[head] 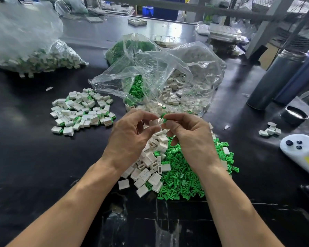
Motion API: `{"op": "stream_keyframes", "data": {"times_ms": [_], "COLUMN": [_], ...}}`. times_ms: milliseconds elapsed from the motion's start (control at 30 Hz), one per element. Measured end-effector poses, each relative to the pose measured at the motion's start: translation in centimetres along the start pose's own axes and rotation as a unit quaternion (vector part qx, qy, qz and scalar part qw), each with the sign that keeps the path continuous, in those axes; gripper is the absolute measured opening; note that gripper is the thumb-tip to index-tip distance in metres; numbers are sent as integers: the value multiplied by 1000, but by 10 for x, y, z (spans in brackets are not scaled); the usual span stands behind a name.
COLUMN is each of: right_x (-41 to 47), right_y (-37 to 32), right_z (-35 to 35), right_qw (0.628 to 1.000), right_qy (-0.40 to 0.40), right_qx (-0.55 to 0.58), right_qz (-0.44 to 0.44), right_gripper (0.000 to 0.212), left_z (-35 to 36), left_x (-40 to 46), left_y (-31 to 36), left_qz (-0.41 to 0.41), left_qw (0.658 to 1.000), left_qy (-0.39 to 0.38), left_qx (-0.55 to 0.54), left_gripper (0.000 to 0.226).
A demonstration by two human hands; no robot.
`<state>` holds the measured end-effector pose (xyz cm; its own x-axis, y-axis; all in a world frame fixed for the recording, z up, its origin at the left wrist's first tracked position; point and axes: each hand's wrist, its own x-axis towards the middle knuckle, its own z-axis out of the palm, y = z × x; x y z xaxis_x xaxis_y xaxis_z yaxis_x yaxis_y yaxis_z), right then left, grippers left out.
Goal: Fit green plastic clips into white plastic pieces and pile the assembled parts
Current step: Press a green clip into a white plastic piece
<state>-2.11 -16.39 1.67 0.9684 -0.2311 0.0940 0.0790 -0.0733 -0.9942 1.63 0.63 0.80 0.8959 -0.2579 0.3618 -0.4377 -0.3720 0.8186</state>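
On the black worktable (34, 166), directly before me: my left hand (130, 138), fingers curled and pinched on a white plastic piece (154, 122); my right hand (189, 134), thumb and forefinger pinched on a green plastic clip (163, 117), the clip held just beside the white piece, whether touching it I could not tell. Under my hands: a loose heap of white pieces (150, 164), and against its right side a heap of green clips (184, 179), the two mingling where they met. Left of my hands, well apart from the heaps: a pile of assembled parts (82, 111), white with green showing at their edges. Behind my hands: an open clear plastic bag (161, 72) holding more white pieces and green clips, spilling toward me. Far left: a second clear bag (30, 56) filled with white-and-green parts. Right side: two dark cylindrical flasks (278, 79), a round dark cap (294, 114), a small cluster of white parts (270, 130), and a white controller (303, 152) at the edge.
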Motion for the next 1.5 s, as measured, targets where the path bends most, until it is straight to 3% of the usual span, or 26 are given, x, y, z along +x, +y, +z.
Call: {"op": "stream_keyframes", "data": {"times_ms": [233,467,633,800,1000,1233,1500], "right_x": [0,0,-3,-2,-1,-1,-3], "right_y": [1,0,-1,-1,-2,2,3], "right_z": [0,0,0,3,2,8,10], "right_qw": [1000,999,999,999,992,992,997], "right_qy": [15,3,-22,4,14,-7,27], "right_qx": [-10,36,7,19,123,110,66], "right_qz": [-20,-2,-24,-30,24,54,23], "right_gripper": [8,24,24,13,4,7,5], "left_z": [2,4,4,5,4,5,7], "left_x": [-1,-1,-1,-1,0,-1,-2], "left_y": [0,1,1,0,2,3,4], "left_qz": [-9,-4,-4,2,-3,-17,-47], "left_qw": [1000,1000,1000,999,999,998,987], "left_qy": [7,-8,-3,3,20,18,7], "left_qx": [-24,-19,-28,-37,-41,-65,-156], "left_gripper": [31,35,38,27,29,24,21]}}
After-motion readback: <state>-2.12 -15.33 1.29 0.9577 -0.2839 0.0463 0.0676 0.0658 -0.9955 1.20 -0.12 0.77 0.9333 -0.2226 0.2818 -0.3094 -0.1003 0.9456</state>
